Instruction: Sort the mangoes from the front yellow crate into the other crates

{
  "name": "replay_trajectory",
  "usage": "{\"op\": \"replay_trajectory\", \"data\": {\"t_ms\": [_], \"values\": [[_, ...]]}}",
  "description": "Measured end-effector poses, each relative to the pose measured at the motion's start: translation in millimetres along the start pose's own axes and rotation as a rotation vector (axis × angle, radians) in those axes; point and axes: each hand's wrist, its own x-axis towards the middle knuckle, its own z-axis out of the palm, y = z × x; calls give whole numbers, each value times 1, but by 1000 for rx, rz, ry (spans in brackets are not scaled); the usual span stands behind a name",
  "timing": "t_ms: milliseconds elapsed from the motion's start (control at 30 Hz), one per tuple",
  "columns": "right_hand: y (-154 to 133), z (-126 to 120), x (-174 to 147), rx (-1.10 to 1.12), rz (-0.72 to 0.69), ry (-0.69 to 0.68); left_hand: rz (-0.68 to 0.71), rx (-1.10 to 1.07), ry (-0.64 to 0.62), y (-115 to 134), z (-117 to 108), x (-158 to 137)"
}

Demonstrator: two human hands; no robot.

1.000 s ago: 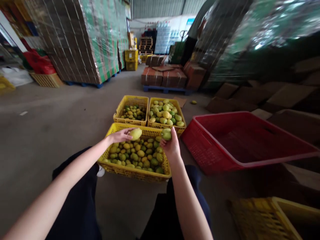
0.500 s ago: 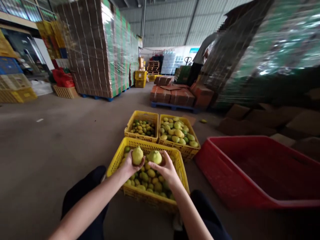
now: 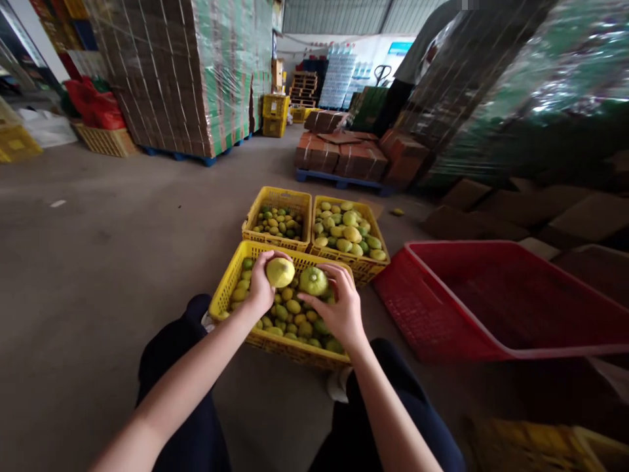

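Observation:
Over the near yellow crate (image 3: 227, 282), my left hand (image 3: 262, 283) is closed round a yellow lemon (image 3: 280, 273). Beside it, my right hand (image 3: 340, 300) grips a greener lemon (image 3: 313, 281) between thumb and fingers, its stem end facing me. The two fruits are close together but apart. Below them, many yellow and green lemons (image 3: 293, 307) fill the near crate, partly hidden by my hands.
Behind stand two more yellow crates, one with small lemons (image 3: 278, 223) and one with larger lemons (image 3: 350, 234). A large red tub (image 3: 407, 308) is at the right. Wrapped carton stacks (image 3: 152, 78) and a pallet of flattened cardboard (image 3: 339, 157) stand farther back. A person (image 3: 417, 52) is at the back right.
My view has tilted downward, so the background sits higher. Both lemons have turned in my hands; the right one now shows its stem end. Both hands keep their hold.

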Motion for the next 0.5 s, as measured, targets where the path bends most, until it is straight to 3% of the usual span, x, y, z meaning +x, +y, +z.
{"op": "replay_trajectory", "data": {"t_ms": [100, 233, 367, 500], "values": [[-10, -4, 4, -31, -110, 4, 223, 193, -178, -1, -1, -1], [-13, -5, 4, -82, -188, 23, 337, 299, -237, 2, -4, 2], [-12, -2, 6, -61, -143, 17, 298, 271, -164, 5, -3, 7], [-2, 5, 11, 111, 72, -40, 121, 371, -82, 7, -5, 12]]}}
